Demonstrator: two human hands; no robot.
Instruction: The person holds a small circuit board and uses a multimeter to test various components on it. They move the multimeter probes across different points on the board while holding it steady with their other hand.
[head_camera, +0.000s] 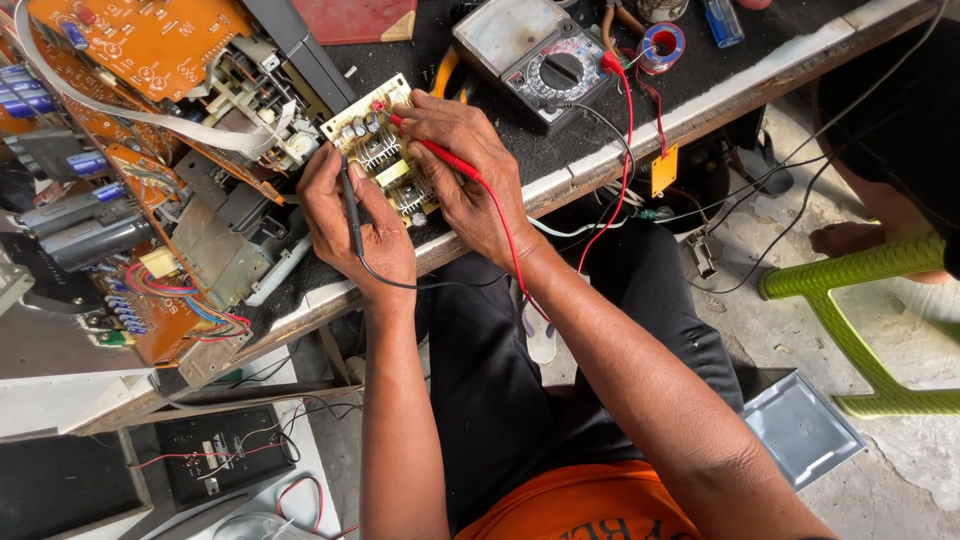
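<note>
Far to the left of both hands, an opened chassis (150, 200) of orange circuit boards, ribbon cable and big capacitors lies spread across the tabletop (590, 165), out of the way yet within reach. The left hand (355, 225) is closed around a black test probe (350, 205), held like a pen so that its tip meets the near left edge of the small yellowish circuit board (385, 155); the heel of this hand rests at the tabletop's edge, likely for steadiness. The board lies flat between the two hands, just beyond the fingertips. The right hand (470, 175) pinches the red test probe (435, 152), its tip angled down onto the board's upper part, fingers also pressing the board to pin it. Beyond the right hand sits an analogue multimeter (545, 60), its dial facing the person, with red and black leads trailing back to the probes. Farther right, another person's foot rests by a green plastic stool (860, 300) on the floor.
</note>
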